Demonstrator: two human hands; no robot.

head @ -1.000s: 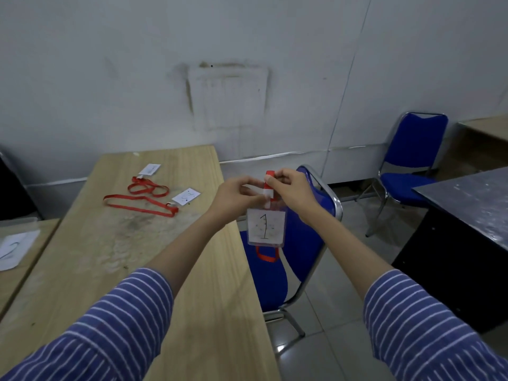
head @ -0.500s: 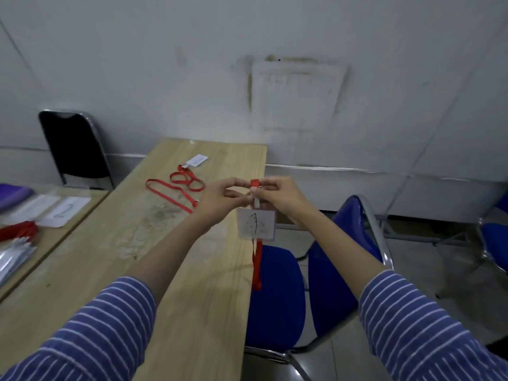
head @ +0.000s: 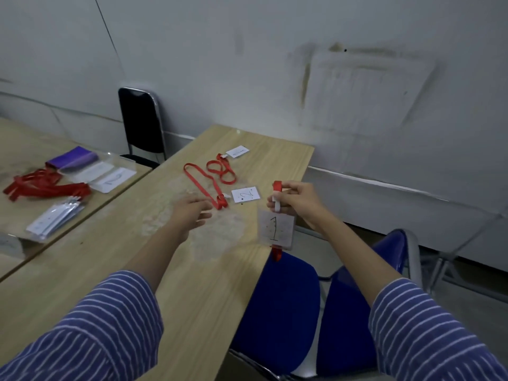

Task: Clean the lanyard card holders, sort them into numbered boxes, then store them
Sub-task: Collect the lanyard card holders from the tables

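My right hand [head: 295, 200] pinches the white clip and red strap at the top of a clear card holder marked "1" [head: 276, 229], which hangs past the table's right edge. My left hand [head: 192, 211] has open fingers and reaches over the wooden table [head: 170, 270] toward a red lanyard [head: 202, 188] whose card is marked "2" [head: 245, 194]. A second red lanyard [head: 221, 170] with a small white card [head: 237, 152] lies farther back.
On the left table sit a pile of red lanyards [head: 41, 185], a stack of clear holders [head: 55, 220], a clear box with a "2" label [head: 110, 177] and a purple item [head: 72, 158]. A blue chair [head: 316, 303] stands below right, a black chair [head: 141, 119] by the wall.
My left hand has let go of the "1" holder and moved left over the table. The right hand alone holds it now. The view has swung left.
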